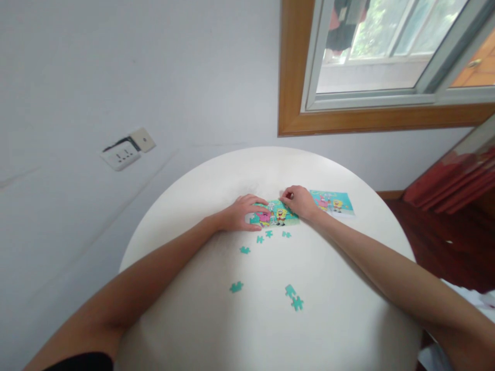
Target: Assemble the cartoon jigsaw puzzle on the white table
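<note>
A partly assembled jigsaw puzzle (281, 216) with a pink starfish and a yellow sponge character lies on the white round table. Across its left end rests my left hand (243, 212), fingers spread and touching the picture. My right hand (300, 201) is closed in a pinch at the puzzle's upper right edge; whatever is between thumb and finger is too small to make out. Just below the puzzle lie loose teal pieces, among them one piece (286, 234) and another (245, 250). Beside my right hand, partly behind it, is a matching picture card (337, 202).
Nearer to me on the round table (263, 340) lie a teal piece (236, 286) and two touching pieces (297, 303). A wall with a socket (121, 154) stands at the left and a wood-framed window (371, 116) at the back right. A red curtain (452, 178) hangs at the right.
</note>
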Tool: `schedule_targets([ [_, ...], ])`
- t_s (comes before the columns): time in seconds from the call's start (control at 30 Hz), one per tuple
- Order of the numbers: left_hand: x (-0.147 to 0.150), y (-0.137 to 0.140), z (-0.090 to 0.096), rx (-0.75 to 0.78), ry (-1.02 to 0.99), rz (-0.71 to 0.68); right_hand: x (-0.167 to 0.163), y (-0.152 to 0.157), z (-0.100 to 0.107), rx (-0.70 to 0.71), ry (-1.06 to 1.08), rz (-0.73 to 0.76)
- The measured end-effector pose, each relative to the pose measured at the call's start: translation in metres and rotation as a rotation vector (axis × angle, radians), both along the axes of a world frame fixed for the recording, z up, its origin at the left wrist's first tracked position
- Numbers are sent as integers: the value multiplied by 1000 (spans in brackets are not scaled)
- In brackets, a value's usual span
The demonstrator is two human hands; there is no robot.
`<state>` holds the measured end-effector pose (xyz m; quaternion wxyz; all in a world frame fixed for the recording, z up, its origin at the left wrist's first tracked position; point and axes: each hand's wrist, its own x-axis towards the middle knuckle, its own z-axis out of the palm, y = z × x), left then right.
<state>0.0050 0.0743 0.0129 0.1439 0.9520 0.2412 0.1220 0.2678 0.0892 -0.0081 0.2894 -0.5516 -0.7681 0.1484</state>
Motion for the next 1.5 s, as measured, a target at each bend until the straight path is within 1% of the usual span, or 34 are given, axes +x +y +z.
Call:
schedule_targets([
  [0.27, 0, 1, -1, 4, -1, -4, 0, 0, 1, -7, -3, -17],
  [0.33, -1, 2, -1, 2, 3, -4, 3, 1, 1, 22, 34, -29],
  [0.4, -1, 2, -1, -1, 5, -5, 7, 2, 1, 82, 71, -27],
  [0.5, -1, 3, -2, -1, 4, -8, 13, 1, 2, 134, 71, 71],
  [0.57, -1, 3, -3, 1, 6, -6, 15, 0, 1, 140, 34, 161],
  [0.63, -2, 4, -4, 7, 7, -6, 15, -1, 1, 153, 1, 208],
  [0.73, -2, 4, -5, 12, 9, -6, 14, -1, -1, 193, 3, 193],
  [0.87, -3, 4, -6, 6, 7, 0, 15, 1, -2, 200, -3, 226],
  [1.0, -3, 4, -5, -9, -64, 26, 21, 4, 2, 264, 60, 149],
  [1.07, -3, 6, -5, -5, -145, 72, 26, 5, 7, 292, 81, 105],
  [1.1, -4, 7, -6, 4, -191, 116, 30, 6, 9, 297, 91, 82],
  [1.2, -7, 15, -9, 37, -306, 322, 43, 8, 16, 282, 133, 12],
  [1.27, -10, 21, -14, 29, -339, 462, 51, 9, 21, 265, 165, -28],
  [1.3, -11, 24, -16, 17, -349, 511, 55, 10, 22, 259, 177, -44],
  [1.33, -12, 26, -18, 8, -359, 544, 58, 10, 24, 253, 182, -56],
  [1.4, -13, 28, -21, 11, -372, 567, 62, 11, 26, 244, 180, -65],
  [1.5, -12, 28, -21, 54, -357, 529, 62, 11, 27, 230, 176, -60],
])
